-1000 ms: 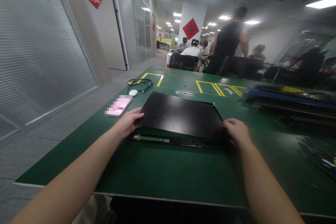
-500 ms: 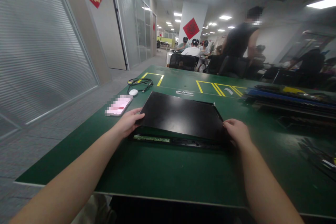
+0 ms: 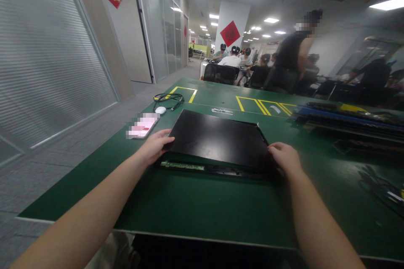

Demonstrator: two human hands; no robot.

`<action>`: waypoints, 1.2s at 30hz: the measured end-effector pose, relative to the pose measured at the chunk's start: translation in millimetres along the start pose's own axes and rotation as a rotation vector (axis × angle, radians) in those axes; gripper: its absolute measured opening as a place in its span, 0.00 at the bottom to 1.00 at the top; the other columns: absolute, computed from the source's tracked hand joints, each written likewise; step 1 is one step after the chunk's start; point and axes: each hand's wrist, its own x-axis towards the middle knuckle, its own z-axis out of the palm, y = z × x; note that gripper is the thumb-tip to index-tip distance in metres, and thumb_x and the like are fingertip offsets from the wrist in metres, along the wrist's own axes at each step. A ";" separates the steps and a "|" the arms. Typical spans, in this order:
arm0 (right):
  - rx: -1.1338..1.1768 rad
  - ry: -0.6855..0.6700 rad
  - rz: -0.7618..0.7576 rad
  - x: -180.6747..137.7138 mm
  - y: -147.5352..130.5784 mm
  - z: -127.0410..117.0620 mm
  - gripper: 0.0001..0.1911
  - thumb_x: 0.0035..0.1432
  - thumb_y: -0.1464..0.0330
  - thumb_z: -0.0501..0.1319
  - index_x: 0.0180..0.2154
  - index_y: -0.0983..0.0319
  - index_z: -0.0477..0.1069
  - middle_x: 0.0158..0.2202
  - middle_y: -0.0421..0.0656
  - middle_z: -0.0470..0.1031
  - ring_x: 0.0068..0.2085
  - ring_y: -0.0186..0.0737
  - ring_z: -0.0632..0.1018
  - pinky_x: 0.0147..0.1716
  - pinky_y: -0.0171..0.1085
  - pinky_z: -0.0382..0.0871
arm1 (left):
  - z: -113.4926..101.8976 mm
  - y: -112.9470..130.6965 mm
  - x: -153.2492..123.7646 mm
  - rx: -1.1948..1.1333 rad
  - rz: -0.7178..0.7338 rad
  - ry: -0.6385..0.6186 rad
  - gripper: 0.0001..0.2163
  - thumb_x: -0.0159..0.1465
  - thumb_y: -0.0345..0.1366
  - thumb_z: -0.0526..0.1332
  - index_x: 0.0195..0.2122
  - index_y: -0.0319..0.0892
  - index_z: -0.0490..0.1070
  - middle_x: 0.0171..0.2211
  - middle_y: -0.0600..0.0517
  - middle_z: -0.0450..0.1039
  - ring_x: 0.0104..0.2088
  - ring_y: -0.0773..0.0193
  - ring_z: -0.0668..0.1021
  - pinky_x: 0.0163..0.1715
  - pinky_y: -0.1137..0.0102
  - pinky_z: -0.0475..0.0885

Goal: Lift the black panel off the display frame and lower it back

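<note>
A flat black screen panel (image 3: pixel 217 136) lies tilted over a dark frame, its near edge apart from the frame's near side. My left hand (image 3: pixel 155 147) grips the panel's left edge, with the thumb on top and the other fingers partly hidden. On the opposite side, my right hand (image 3: pixel 285 157) pinches the right edge near its front corner. Along the frame's near side runs a green circuit board strip (image 3: pixel 183 166), next to a black strip (image 3: pixel 235 172). What lies beneath the panel is hidden.
On the green table (image 3: pixel 202 206), a phone (image 3: pixel 147 126), a white oval object (image 3: pixel 160 110) and a coiled black cable (image 3: pixel 168 99) lie at the left. Stacked dark panels (image 3: pixel 341 117) and black cables (image 3: pixel 378 185) occupy the right. A person (image 3: pixel 288 54) stands beyond the table.
My hands and the panel stay nearly still. In the background, the standing person has turned and shifted a little.
</note>
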 end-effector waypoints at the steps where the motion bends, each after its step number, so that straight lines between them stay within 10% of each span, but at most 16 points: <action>1: -0.015 -0.007 0.001 0.0 0.0 0.0 0.13 0.54 0.62 0.60 0.34 0.58 0.82 0.34 0.46 0.82 0.35 0.46 0.78 0.31 0.38 0.65 | 1.6 0.8 -1.4 0.021 0.001 0.014 0.16 0.56 0.18 0.66 0.44 0.40 0.77 0.29 0.50 0.82 0.25 0.63 0.83 0.23 0.73 0.79; 36: 0.003 -0.001 0.016 1.9 1.9 3.1 0.15 0.53 0.61 0.58 0.36 0.57 0.83 0.35 0.45 0.82 0.38 0.47 0.78 0.35 0.39 0.66 | 14.7 8.0 -13.9 0.154 -0.003 0.073 0.13 0.57 0.20 0.62 0.41 0.42 0.72 0.24 0.54 0.78 0.22 0.65 0.80 0.21 0.74 0.75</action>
